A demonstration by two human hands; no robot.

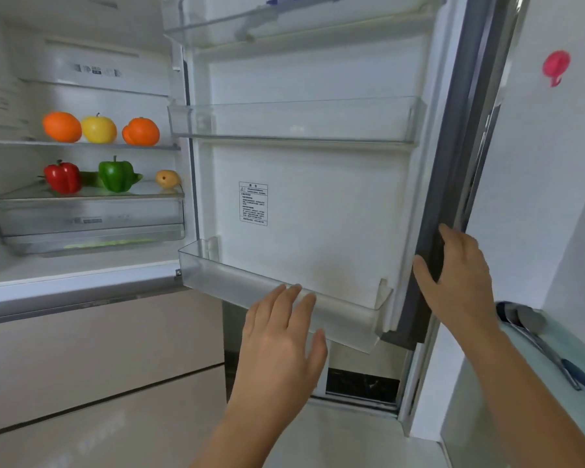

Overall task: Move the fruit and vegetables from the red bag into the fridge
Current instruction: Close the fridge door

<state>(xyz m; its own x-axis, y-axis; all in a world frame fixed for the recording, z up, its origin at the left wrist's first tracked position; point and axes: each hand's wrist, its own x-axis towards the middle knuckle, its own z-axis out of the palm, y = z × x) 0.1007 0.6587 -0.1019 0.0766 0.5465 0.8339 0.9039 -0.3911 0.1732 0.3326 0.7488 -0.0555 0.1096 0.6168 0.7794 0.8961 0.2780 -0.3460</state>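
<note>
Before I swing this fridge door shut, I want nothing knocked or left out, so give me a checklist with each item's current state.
1. Produce on shelves: ok. Two oranges and a yellow apple sit on the upper shelf; red pepper, green pepper and a small mango on the shelf below.
2. Items clear of the shelf front edges: ok.
3. Bottom door bin empty: ok.
4. Right hand gripping the door edge: ok.
5. Left hand out of the closing path: not ok, its fingertips rest at the bin's front.
6. Red bag emptied: cannot tell, out of view.
</note>
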